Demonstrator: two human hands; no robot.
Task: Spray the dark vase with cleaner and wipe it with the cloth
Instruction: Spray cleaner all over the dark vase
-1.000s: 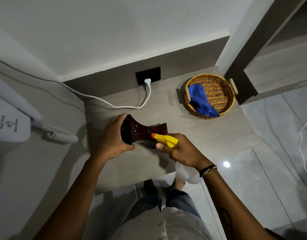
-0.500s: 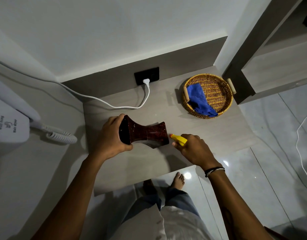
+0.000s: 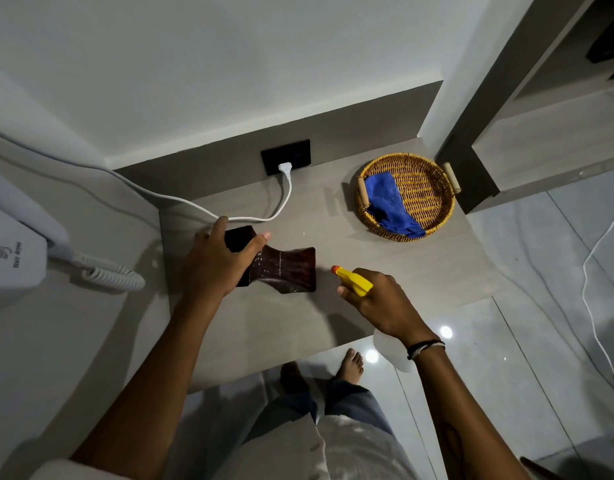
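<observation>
Left hand (image 3: pixel 218 263) is clamped around one flared end of the dark vase (image 3: pixel 281 270), which is tipped on its side over the counter (image 3: pixel 284 320), long axis running out to the right of that grip. Just off the free end, not touching, the right hand (image 3: pixel 381 301) is wrapped around the spray bottle (image 3: pixel 354 279), nozzle aimed back at the vase. The blue cloth (image 3: pixel 388 204) sits in the wicker basket (image 3: pixel 433 174), well off past the right hand, so I'd guess that hand grabs it once spraying's done.
</observation>
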